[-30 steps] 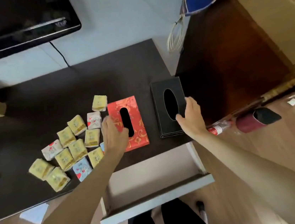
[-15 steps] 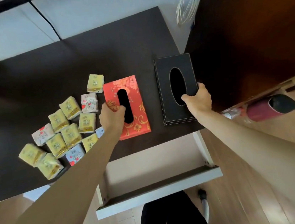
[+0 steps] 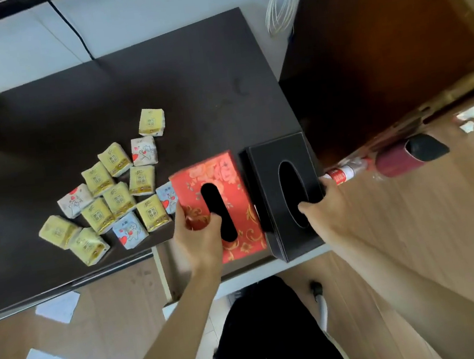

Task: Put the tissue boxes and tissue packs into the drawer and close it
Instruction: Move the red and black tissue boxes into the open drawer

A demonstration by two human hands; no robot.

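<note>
My left hand (image 3: 200, 239) grips the near end of a red floral tissue box (image 3: 217, 178), thumb in its oval slot. Beside it, my right hand (image 3: 322, 213) holds a black tissue box (image 3: 279, 156) the same way, thumb in the slot. Both boxes are lifted off the dark desk (image 3: 158, 84) and hang over the open white drawer (image 3: 164, 277), which they mostly hide. Several small tissue packs (image 3: 112, 194), yellow, white and blue, lie clustered on the desk to the left of the red box.
A dark wooden cabinet (image 3: 379, 57) stands right of the desk. On the wooden floor lie a maroon roll (image 3: 409, 155) and a small red-labelled bottle (image 3: 339, 174). Paper sheets (image 3: 57, 307) lie below the desk. A coiled white cable (image 3: 280, 4) hangs at the wall.
Both hands have closed on the boxes, lifted them off the desk and pulled them toward me, over the open drawer. The packs have stayed put.
</note>
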